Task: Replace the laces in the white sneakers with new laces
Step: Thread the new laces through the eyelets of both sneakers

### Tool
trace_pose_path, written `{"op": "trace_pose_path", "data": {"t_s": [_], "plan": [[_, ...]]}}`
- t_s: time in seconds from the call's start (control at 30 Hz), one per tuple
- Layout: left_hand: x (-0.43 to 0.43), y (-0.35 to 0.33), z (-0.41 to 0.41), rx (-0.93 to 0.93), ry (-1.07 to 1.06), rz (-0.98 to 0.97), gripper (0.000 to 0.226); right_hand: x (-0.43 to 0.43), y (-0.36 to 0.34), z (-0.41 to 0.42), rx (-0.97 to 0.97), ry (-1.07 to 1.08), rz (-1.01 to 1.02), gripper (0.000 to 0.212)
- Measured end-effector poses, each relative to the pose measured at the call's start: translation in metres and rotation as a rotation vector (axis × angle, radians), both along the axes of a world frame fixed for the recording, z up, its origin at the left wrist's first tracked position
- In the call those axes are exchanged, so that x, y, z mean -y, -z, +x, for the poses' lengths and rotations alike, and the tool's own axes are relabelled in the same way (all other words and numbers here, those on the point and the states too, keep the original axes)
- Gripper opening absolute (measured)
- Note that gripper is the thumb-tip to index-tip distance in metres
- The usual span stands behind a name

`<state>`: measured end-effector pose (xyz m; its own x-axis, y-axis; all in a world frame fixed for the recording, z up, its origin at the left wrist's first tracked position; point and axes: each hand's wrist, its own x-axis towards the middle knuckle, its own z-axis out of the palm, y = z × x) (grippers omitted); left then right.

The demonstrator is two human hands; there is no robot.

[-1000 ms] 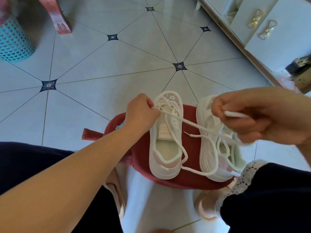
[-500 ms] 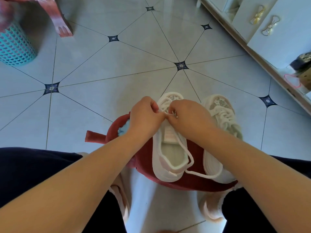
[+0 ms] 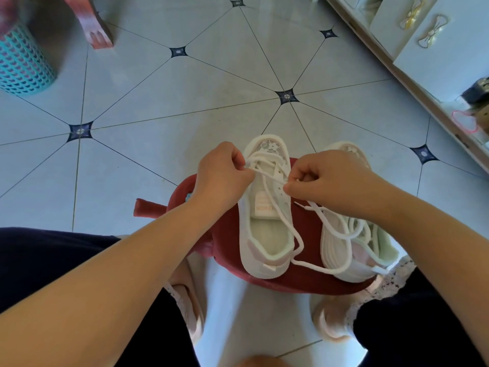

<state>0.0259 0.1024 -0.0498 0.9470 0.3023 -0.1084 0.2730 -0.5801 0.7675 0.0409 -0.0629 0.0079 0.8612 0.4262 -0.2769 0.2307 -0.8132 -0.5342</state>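
Tiled floor (image 3: 148, 160); a red stool (image 3: 304, 223) between your knees carries both white sneakers. Your left hand (image 3: 219, 176) has its grip pinching the lace (image 3: 317, 268) at the upright sneaker (image 3: 260, 234), by its left eyelets. Your right hand (image 3: 330, 178) pinches lace by the right eyelets, contact hidden by knuckles. Loose lace trails over the tilted second sneaker (image 3: 336, 250), half hidden under your right forearm. Teal basket (image 3: 23, 62) is cut off.
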Motion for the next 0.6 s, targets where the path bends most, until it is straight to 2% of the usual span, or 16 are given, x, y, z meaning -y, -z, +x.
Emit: {"op": "trace_pose_path", "data": {"t_s": [0.07, 0.13, 0.2, 0.27, 0.37, 0.4, 0.47, 0.53, 0.6], "plan": [[0.000, 0.000, 0.001, -0.012, 0.036, 0.008, 0.011, -0.002, -0.001, 0.003, 0.001, 0.061, 0.042, 0.017], [0.001, -0.001, 0.001, -0.022, 0.069, -0.006, 0.011, -0.008, -0.008, 0.002, -0.139, 0.125, 0.149, 0.024], [-0.001, -0.003, 0.002, -0.031, 0.079, -0.036, 0.011, -0.018, -0.017, -0.007, -0.323, 0.057, 0.225, 0.025], [-0.003, -0.006, 0.003, -0.049, 0.085, -0.122, 0.013, -0.027, -0.017, -0.023, -0.377, -0.096, 0.185, 0.024], [-0.002, -0.010, 0.002, -0.095, 0.130, -0.198, 0.020, -0.035, -0.014, -0.043, -0.278, -0.337, -0.028, 0.032], [-0.001, -0.011, 0.001, -0.111, 0.144, -0.194, 0.023, -0.032, -0.015, -0.043, -0.254, -0.353, -0.058, 0.033], [-0.001, -0.012, 0.001, -0.126, 0.169, -0.142, 0.027, -0.020, -0.018, -0.033, -0.204, -0.251, -0.082, 0.028], [-0.002, -0.011, 0.002, -0.113, 0.209, -0.035, 0.027, -0.001, -0.014, -0.021, -0.071, -0.180, -0.229, 0.013], [-0.002, -0.011, 0.002, -0.087, 0.252, 0.073, 0.026, 0.018, -0.005, -0.015, -0.028, -0.184, -0.397, 0.001]]}}
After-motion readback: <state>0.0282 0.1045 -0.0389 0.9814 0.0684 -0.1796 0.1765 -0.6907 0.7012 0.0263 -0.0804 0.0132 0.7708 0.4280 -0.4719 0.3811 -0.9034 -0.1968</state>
